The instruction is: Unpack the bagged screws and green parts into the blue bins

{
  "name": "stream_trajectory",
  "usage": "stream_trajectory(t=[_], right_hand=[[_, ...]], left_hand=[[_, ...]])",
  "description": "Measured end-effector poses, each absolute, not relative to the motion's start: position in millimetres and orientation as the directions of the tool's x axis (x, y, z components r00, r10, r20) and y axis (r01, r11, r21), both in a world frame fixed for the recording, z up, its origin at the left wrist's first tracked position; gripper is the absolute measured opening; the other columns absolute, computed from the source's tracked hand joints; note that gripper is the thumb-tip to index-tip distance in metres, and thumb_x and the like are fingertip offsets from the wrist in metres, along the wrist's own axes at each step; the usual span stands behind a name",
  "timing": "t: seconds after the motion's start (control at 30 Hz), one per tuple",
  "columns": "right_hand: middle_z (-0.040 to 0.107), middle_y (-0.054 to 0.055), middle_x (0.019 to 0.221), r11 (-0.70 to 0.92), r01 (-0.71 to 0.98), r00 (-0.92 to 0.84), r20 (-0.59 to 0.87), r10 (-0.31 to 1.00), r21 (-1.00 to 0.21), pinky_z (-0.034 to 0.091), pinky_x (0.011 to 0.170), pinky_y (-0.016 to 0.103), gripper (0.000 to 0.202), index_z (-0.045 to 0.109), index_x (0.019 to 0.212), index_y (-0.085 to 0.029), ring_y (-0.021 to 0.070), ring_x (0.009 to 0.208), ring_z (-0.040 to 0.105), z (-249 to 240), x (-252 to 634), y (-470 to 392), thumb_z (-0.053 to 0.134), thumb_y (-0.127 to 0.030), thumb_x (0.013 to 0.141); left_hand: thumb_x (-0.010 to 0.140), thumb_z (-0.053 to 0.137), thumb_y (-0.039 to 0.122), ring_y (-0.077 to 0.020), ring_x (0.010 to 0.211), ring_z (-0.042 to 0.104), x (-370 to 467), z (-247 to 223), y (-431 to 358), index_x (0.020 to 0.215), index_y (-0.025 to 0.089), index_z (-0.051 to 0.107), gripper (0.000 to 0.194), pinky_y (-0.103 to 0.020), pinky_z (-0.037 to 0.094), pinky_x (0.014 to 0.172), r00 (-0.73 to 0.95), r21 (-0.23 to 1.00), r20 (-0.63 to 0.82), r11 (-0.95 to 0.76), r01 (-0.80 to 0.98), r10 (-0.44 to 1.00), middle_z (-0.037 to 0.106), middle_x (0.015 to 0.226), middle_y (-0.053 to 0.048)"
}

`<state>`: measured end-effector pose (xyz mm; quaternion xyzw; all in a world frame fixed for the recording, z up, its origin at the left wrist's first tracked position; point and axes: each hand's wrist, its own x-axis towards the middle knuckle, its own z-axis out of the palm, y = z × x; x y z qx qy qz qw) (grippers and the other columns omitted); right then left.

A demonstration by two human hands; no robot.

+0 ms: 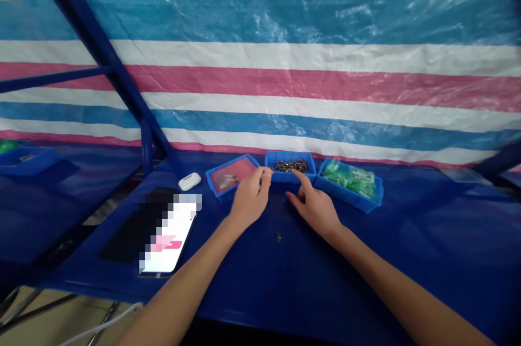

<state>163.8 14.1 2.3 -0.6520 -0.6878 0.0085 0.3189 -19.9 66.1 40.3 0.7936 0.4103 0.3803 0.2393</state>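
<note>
My left hand (251, 197) has its thumb and fingers pinched together at the near left corner of the middle blue bin (281, 177). Whatever is in that pinch is too small or hidden to make out. Many small brass-coloured metal parts (291, 165) lie in this bin. At its near right edge is my right hand (317, 207), index finger stretched toward the metal parts and thumb held apart, with nothing visible between them. A single small metal piece (279, 237) rests on the blue table between my forearms.
Left of the middle bin, a blue bin (220, 196) holds a pink sheet and small pieces. To the right, another blue bin (368, 206) contains green plastic bags. A white earbud case (189, 181) and a lit phone (175, 243) lie on the left. A striped tarp (285, 83) hangs behind.
</note>
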Motion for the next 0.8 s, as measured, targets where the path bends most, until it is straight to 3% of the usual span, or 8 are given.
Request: stream_trajectory(t=[0.07,0.2,0.37,0.5,0.63,0.7,0.8], right_hand=[[0.063,-0.002,0.068,0.209,0.856,-0.009,0.39,0.921,-0.473,0.041,0.052,0.026,0.047,0.046,0.136,-0.023,0.0158,0.054,0.059,2,163,9,0.053,-0.036,0.092],[0.067,0.002,0.081,0.4,0.696,-0.271,0.298,0.915,-0.596,0.046,0.066,0.028,0.021,0.067,0.101,-0.024,0.0153,0.071,0.061,12,168,5,0.054,-0.038,0.093],[0.064,0.0,0.085,0.551,0.544,-0.592,0.177,0.787,-0.633,0.041,0.092,0.038,0.037,0.07,0.1,-0.026,0.0174,0.086,0.06,21,167,4,0.076,-0.049,0.073],[0.066,0.0,0.09,0.599,0.49,-0.657,0.183,0.731,-0.634,0.034,0.101,0.04,0.023,0.071,0.094,-0.026,0.0163,0.089,0.061,18,156,-1,0.073,-0.043,0.078],[0.068,0.001,0.088,0.55,0.462,-0.603,0.209,0.77,-0.696,0.045,0.085,0.029,0.011,0.07,0.091,-0.022,0.0138,0.084,0.063,16,154,-1,0.064,-0.031,0.088],[0.069,0.001,0.09,0.474,0.483,-0.484,0.226,0.845,-0.736,0.048,0.076,0.026,0.011,0.069,0.094,-0.021,0.0134,0.081,0.063,14,159,2,0.063,-0.028,0.089],[0.07,0.0,0.094,0.357,0.484,-0.286,0.242,0.927,-0.799,0.05,0.077,0.027,0.013,0.066,0.1,-0.022,0.0142,0.083,0.065,11,168,7,0.063,-0.027,0.087]], left_hand=[[0.102,0.028,0.037,-0.0165,0.075,0.062,-20,40,67,0.107,0.021,0.057,0.034,-0.027,0.043,0.07,0.362,0.695,0.415,-0.547,0.466,0.835,0.067,0.087,-0.003],[0.102,0.027,0.036,-0.0157,0.074,0.062,-22,40,68,0.106,0.021,0.057,0.034,-0.026,0.042,0.068,0.368,0.703,0.407,-0.544,0.458,0.836,0.066,0.084,-0.002],[0.102,0.026,0.036,-0.016,0.076,0.062,-22,39,67,0.104,0.021,0.058,0.035,-0.027,0.043,0.07,0.389,0.691,0.411,-0.56,0.457,0.825,0.065,0.082,-0.002],[0.102,0.026,0.035,-0.0163,0.077,0.062,-19,37,65,0.104,0.021,0.059,0.036,-0.027,0.043,0.073,0.415,0.677,0.409,-0.575,0.46,0.813,0.065,0.081,-0.002],[0.102,0.026,0.035,-0.0162,0.076,0.061,-18,36,63,0.104,0.02,0.059,0.036,-0.028,0.043,0.073,0.429,0.66,0.405,-0.583,0.474,0.808,0.063,0.08,-0.001],[0.102,0.026,0.035,-0.0158,0.076,0.061,-18,36,63,0.104,0.02,0.059,0.036,-0.027,0.042,0.072,0.433,0.663,0.401,-0.582,0.471,0.807,0.063,0.081,-0.002],[0.102,0.027,0.033,-0.0144,0.073,0.06,-18,37,64,0.104,0.02,0.059,0.035,-0.026,0.041,0.069,0.478,0.664,0.372,-0.588,0.462,0.796,0.064,0.081,-0.001]])
